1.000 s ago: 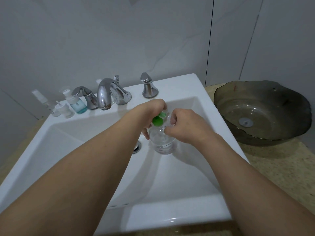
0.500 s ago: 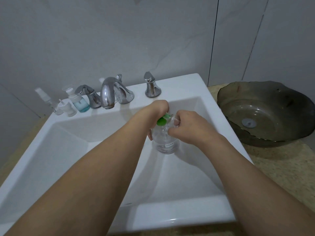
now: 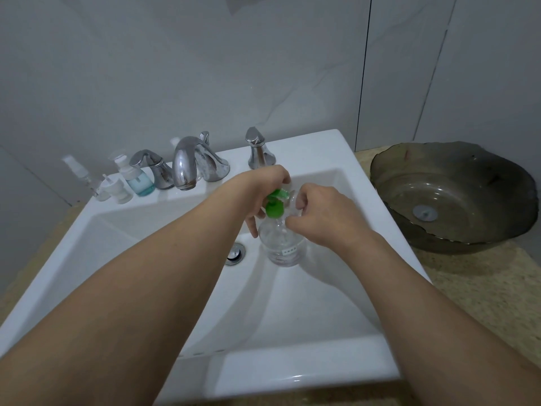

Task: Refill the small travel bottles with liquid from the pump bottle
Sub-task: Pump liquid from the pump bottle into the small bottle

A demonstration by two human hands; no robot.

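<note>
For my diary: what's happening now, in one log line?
left hand: grips green pump head | right hand: holds something clear beside it | pump bottle: over sink

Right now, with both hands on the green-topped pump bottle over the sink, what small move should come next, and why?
Probably press the green pump head down. The left hand is on the pump bottle at its head, and the right hand pinches something small and clear at the spout, likely a travel bottle. Everything sits over the white sink, so drips would be caught.
</note>
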